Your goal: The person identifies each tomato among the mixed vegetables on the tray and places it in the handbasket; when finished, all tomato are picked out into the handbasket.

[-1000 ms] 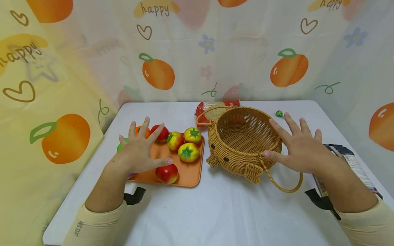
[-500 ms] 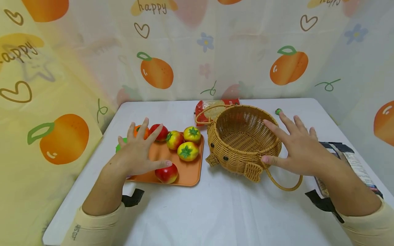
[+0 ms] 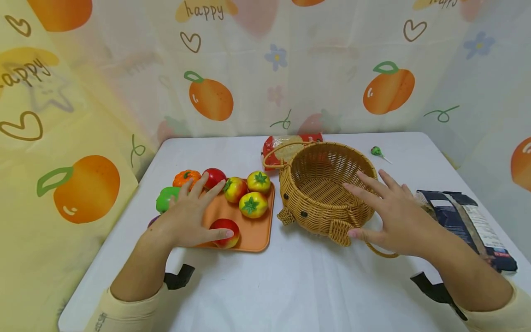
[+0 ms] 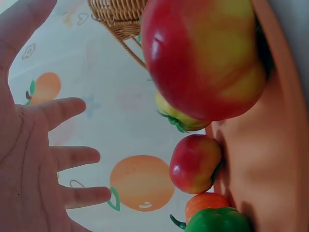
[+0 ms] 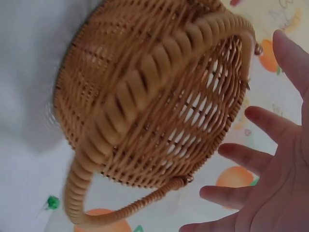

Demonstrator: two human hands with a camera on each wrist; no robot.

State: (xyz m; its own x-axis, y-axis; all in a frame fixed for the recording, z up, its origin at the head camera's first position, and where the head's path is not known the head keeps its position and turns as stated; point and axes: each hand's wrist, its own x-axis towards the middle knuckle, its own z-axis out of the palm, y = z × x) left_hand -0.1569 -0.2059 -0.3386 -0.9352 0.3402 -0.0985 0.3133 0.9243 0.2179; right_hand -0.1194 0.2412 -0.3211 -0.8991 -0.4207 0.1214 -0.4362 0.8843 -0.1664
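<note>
My left hand (image 3: 186, 219) hovers with spread fingers over the left part of an orange tray (image 3: 256, 240). On that tray lie a red-yellow fruit (image 3: 226, 233) near the thumb, two yellow fruits with green star tops (image 3: 254, 205), and more red ones. A green bell pepper (image 3: 164, 199) and an orange pumpkin-like piece (image 3: 185, 177) show past the fingers. My right hand (image 3: 400, 221), fingers also spread, is above the right side of a wicker basket (image 3: 319, 216), which has bead eyes and rope handles. In the right wrist view the basket handle (image 5: 140, 87) arches beside the palm. Neither hand holds anything.
Behind the basket lies a red and clear packet (image 3: 274, 150). A green-wrapped lollipop (image 3: 376, 151) is at the back right. A dark printed bag (image 3: 456, 221) lies beneath the right forearm. Printed curtains border the white table (image 3: 307, 290).
The right hand has moved left and slightly down, farther over the basket, uncovering the lollipop and more of the dark bag. The left hand has sunk a little, showing more of the pepper and pumpkin-like piece.
</note>
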